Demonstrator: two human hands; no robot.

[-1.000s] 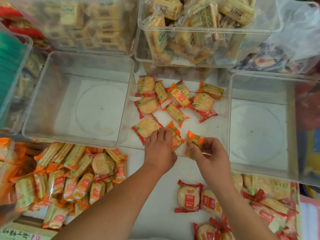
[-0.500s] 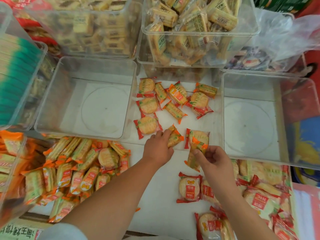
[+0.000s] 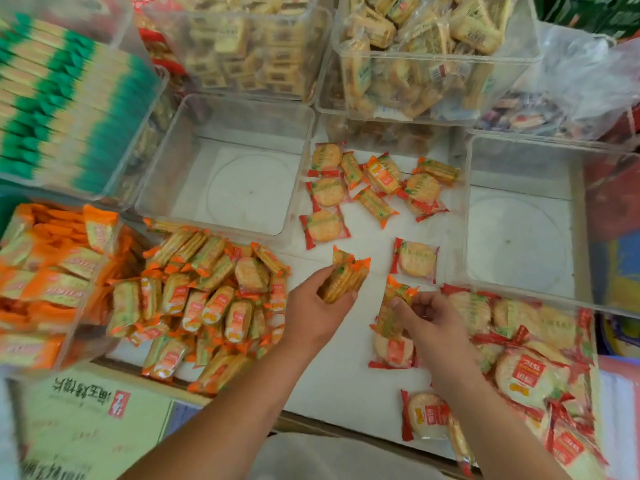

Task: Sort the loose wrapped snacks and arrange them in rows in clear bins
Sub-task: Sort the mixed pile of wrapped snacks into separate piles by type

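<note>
Head camera caught the gathering step: left hand (image 3: 313, 313) gripped a stack of orange-ended cracker packs (image 3: 343, 280), right hand (image 3: 431, 318) pinched one more orange-ended pack (image 3: 393, 308), both near the empty left clear bin (image 3: 249, 192) and right clear bin (image 3: 516, 240), and next, likely, came lining them up inside one.

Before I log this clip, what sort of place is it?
Most likely a snack shop or stockroom: full clear bins of wrapped biscuits stacked at the back, an empty bin waiting, loose piles of orange-wrapped crackers on the white table, and a printed carton nearby.
</note>
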